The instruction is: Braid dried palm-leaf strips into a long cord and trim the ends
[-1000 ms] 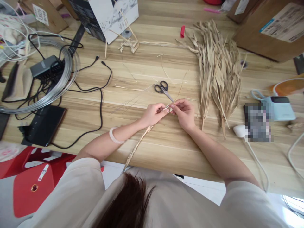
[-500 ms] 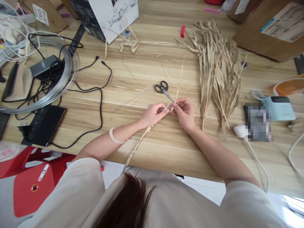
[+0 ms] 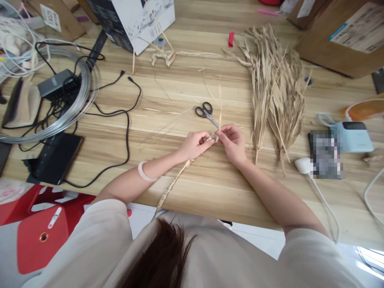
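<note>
My left hand (image 3: 195,145) is closed on the thin working end of a braided straw cord (image 3: 173,184), which trails from under it toward my lap. Close beside it, my right hand (image 3: 233,143) pinches a pale dry leaf strip (image 3: 221,106) between thumb and forefinger. The strip's free end points up, away from me. Fine wire-like strands show between my fingertips, but how they join is too small to tell. Black-handled scissors (image 3: 207,111) lie just beyond my hands, blades pointing at my right fingers.
Two bunches of dried leaves (image 3: 261,92) lie to the right. A coil of silver wire (image 3: 87,96), black cables and a dark phone (image 3: 61,158) are at left. A white box (image 3: 150,28) and a cardboard box (image 3: 336,40) stand at the back. A blue power bank (image 3: 354,137) sits far right.
The leaf strip in my right hand has swung from leaning right to nearly upright. Both hands stay in almost the same place.
</note>
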Action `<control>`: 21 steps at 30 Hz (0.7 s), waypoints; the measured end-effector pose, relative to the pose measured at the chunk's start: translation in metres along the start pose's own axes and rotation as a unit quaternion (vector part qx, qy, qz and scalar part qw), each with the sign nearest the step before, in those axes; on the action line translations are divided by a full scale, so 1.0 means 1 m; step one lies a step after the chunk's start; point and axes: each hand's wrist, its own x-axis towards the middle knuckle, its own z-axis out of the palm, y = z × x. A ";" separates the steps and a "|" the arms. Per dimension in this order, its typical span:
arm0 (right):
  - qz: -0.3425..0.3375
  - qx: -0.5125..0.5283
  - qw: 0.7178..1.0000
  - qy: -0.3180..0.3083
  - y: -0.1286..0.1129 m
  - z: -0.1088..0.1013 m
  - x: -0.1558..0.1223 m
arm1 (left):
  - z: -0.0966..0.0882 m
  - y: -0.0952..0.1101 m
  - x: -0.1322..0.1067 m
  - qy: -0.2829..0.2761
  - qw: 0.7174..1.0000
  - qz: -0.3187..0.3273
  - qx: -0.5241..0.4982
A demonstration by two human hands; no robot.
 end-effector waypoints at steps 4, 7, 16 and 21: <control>0.007 -0.004 1.000 -0.001 -0.001 0.000 0.000 | 0.000 0.000 0.000 -0.002 1.000 -0.005 0.003; 0.010 -0.008 1.000 -0.002 -0.002 0.000 0.000 | 0.001 0.000 0.000 -0.005 1.000 -0.009 0.002; 0.000 -0.002 1.000 -0.009 0.000 0.000 0.000 | 0.000 0.001 -0.001 -0.003 1.000 -0.001 0.003; 0.006 -0.003 1.000 -0.009 0.000 0.000 0.000 | 0.000 0.002 -0.002 -0.005 1.000 -0.003 0.001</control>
